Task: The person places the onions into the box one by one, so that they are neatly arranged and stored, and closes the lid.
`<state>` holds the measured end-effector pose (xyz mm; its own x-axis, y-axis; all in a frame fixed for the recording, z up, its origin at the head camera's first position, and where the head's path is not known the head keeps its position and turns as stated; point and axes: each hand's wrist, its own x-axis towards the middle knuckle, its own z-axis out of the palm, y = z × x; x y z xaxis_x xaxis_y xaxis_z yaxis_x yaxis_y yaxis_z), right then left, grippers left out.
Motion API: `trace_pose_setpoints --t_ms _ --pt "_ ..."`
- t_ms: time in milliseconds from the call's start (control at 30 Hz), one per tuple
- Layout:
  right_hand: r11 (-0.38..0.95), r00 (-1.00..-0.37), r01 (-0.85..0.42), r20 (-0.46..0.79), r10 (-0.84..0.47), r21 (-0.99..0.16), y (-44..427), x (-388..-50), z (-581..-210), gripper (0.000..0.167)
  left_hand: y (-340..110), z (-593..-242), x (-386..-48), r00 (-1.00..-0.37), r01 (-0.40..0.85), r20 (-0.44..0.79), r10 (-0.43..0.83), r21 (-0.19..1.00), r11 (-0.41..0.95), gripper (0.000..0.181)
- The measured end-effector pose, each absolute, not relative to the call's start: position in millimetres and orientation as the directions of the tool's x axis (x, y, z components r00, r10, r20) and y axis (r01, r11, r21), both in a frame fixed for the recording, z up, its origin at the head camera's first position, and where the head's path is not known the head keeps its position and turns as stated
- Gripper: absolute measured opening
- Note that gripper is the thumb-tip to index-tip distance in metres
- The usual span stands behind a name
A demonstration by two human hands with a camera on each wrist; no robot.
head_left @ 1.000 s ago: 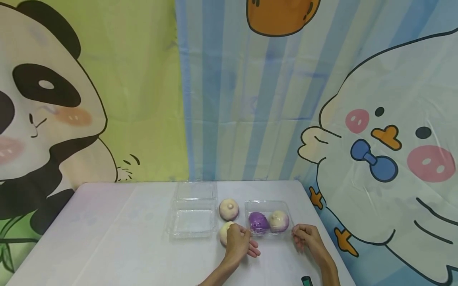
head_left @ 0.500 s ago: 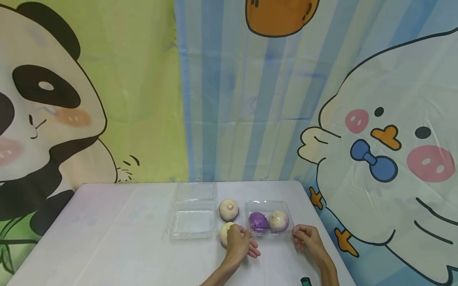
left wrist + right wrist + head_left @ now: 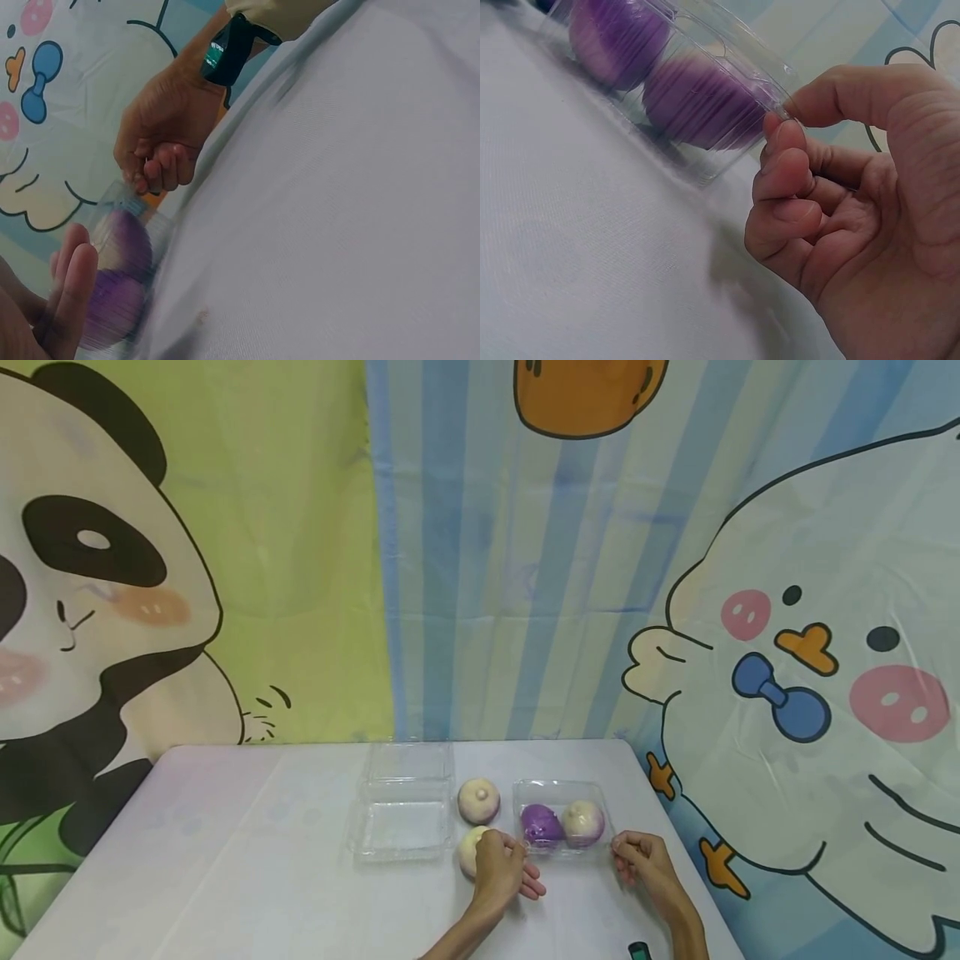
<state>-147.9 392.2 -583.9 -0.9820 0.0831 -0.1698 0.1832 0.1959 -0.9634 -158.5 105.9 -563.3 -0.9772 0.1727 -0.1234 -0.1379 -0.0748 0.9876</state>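
Right hand [image 3: 647,857] pinching a clear box [image 3: 557,791] by its near right corner, left hand [image 3: 501,870] at the near left corner, two fingers [image 3: 79,292] straight, hold unclear, two purple-tinged balls [image 3: 542,827] inside

Grip [image 3: 881,210] pinching clear box [image 3: 712,163], purple pieces [image 3: 697,105] inside

Hands [image 3: 498,870]: bare. Forearms [image 3: 467,925], as seen in the head view: bare. Right wrist: fitted with a dark, block-shaped unit [image 3: 229,51] with a glossy green face. Sleeve [image 3: 283,15], adjacent to the unit: plain beige.
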Motion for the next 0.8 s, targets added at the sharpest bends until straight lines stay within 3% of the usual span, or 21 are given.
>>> trace_pose_setpoints --t_ms 800 --pt "0.194 -0.961 0.222 -0.182 0.208 -0.955 397.2 -153.8 -583.1 0.029 117.5 -557.3 -161.7 -0.980 -0.140 -0.129 0.154 0.988 -0.063 0.019"
